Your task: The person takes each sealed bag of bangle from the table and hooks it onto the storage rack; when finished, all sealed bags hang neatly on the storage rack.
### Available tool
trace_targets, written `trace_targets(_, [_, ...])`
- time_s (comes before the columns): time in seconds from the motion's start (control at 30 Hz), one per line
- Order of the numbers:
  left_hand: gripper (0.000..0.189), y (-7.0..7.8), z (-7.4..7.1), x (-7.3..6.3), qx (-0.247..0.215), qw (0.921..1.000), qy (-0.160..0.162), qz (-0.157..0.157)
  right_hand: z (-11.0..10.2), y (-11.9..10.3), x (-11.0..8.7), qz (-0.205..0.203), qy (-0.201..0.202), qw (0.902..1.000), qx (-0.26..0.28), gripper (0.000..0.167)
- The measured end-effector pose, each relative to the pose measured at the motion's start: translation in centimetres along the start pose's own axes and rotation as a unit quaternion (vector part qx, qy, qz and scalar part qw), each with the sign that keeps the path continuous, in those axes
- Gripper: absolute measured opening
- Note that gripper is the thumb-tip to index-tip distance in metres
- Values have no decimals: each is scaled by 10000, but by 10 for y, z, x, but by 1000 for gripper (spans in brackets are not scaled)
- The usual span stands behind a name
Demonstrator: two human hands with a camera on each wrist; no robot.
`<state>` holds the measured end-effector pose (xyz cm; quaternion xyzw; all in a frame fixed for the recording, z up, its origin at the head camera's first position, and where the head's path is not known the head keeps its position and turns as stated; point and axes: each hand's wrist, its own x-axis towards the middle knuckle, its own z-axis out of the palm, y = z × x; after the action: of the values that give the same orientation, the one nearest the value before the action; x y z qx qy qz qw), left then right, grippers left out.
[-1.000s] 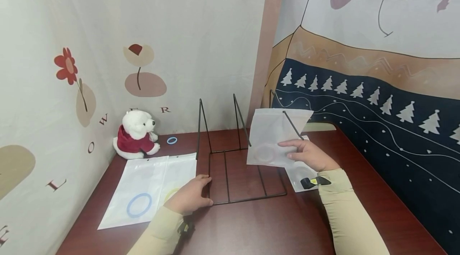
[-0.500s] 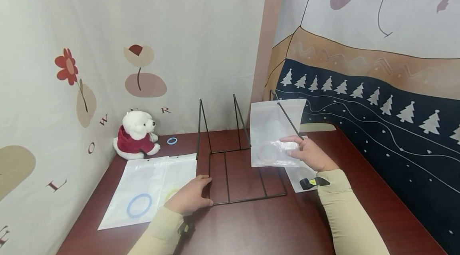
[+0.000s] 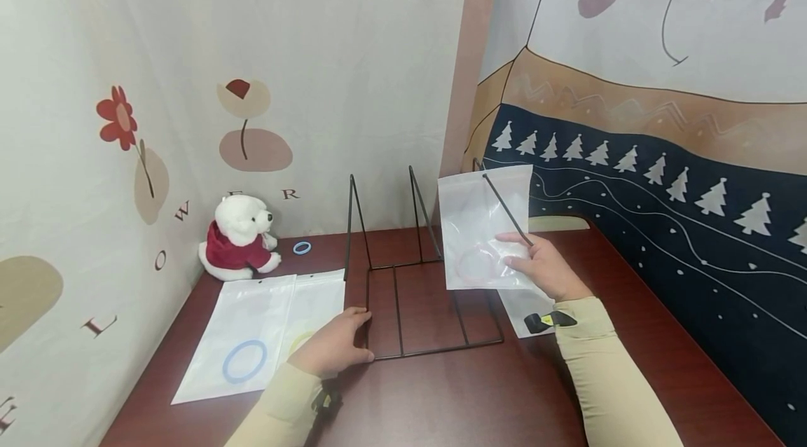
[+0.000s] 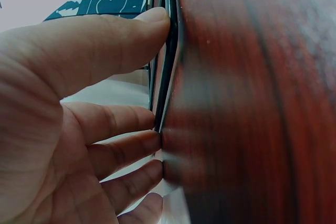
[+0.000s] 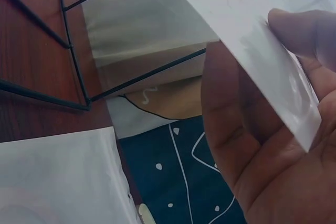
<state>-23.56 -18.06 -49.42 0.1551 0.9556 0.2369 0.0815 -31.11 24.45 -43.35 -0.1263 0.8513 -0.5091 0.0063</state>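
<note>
My right hand pinches the right edge of a white translucent zip bag between thumb and fingers. A pale ring shows inside that bag. The slanted front rod of a black wire rack crosses in front of the bag and reaches its top edge at a small hole. In the right wrist view, the bag's corner lies against my palm. My left hand touches the rack's front left corner, thumb at the wire and the other fingertips lower along it.
Two zip bags lie at left, one holding a blue ring, the other a yellow ring. Another bag lies under my right wrist. A plush bear and a small blue ring are at the back.
My right hand has moved the zip bag up and back along the slanted rod, so its hole is now near the rod's top. The left hand has stayed at the rack's corner.
</note>
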Motion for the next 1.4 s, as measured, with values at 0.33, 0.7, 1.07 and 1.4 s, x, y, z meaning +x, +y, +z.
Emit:
trace_targets(0.33, [81, 0, 1, 1, 17, 10000, 3, 14, 1, 2, 5, -285, 435, 9986, 109, 54])
trace_targets(0.7, [80, 0, 0, 0, 0, 10000, 44, 40, 3, 1, 10, -451, 924, 9943, 277, 58])
trace_targets(1.07, [80, 1, -1, -1, 12, 10000, 64, 39, 5, 0, 11, -536, 967, 9929, 430, 61])
trace_targets(1.4, [80, 1, 0, 0, 45, 9999, 67, 60, 0, 5, 8, -692, 968, 9881, 973, 59])
